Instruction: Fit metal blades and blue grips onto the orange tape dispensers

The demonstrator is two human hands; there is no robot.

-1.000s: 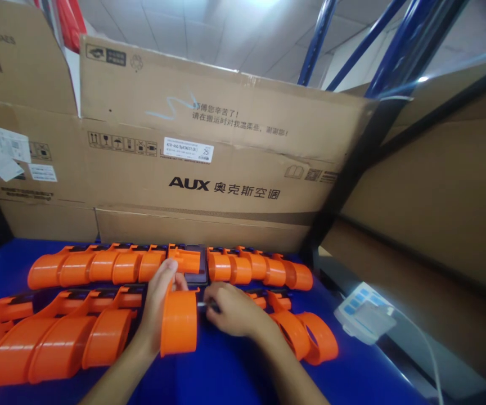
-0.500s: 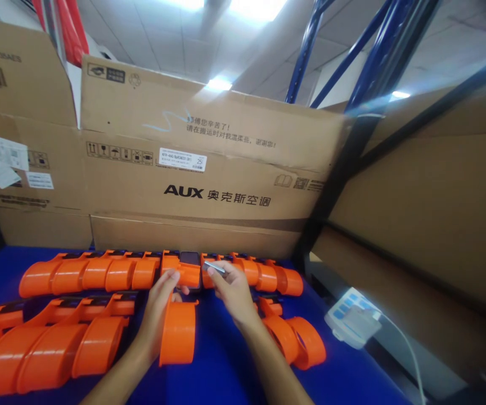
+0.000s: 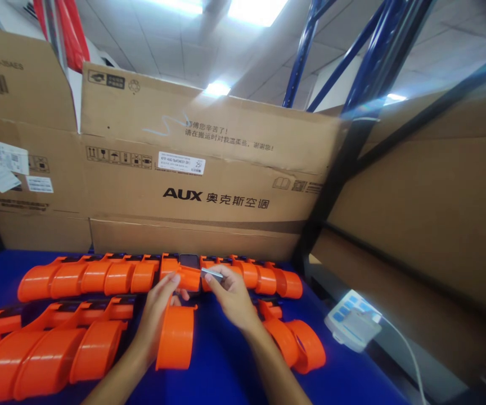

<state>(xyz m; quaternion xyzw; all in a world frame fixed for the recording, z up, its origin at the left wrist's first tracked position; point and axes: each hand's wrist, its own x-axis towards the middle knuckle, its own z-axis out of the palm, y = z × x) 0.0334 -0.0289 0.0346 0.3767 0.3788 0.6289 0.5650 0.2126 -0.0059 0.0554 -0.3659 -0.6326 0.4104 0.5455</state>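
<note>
My left hand (image 3: 162, 297) is closed around an orange plastic part (image 3: 176, 337), which has a wide round ring hanging below and a narrower tube on top. Between the thumb and fingers of my right hand (image 3: 231, 295) is a small flat silver metal piece (image 3: 212, 275). Its left tip is at the right end of the orange tube; whether it goes inside I cannot tell. Behind the hands stands a dark-screened device (image 3: 189, 260), partly covered by the orange part. Some fingers of both hands are hidden.
Rows of similar orange parts (image 3: 118, 275) lie on the blue surface (image 3: 209, 377) left and right of my hands. Cardboard (image 3: 226, 230) stands behind. At the right is a white power strip (image 3: 352, 320) with a cable, near a dark rack post (image 3: 331, 185).
My right hand has brought the metal piece slightly left and down, up to the end of the orange tube. The left hand keeps its hold. The view has tilted up a little.
</note>
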